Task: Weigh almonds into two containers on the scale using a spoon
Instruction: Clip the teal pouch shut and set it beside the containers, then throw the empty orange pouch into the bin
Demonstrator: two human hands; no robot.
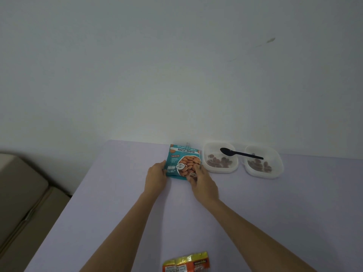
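While its front reads "Roasted Almonds", "UNSALTED" and "85 g", one teal foil pouch [182,161] sits far out on the lavender table [117,193], gripped from both sides: left hand [156,176] curled round the left edge, right hand [204,185] pinching the lower right corner, both arms outstretched. Two white square plastic containers [220,170] [275,170] just right of it each hold brown almonds [220,160]; one black plastic spoon [241,153] bridges them. One orange-and-yellow packet [186,263], print unreadable, lies nearest.
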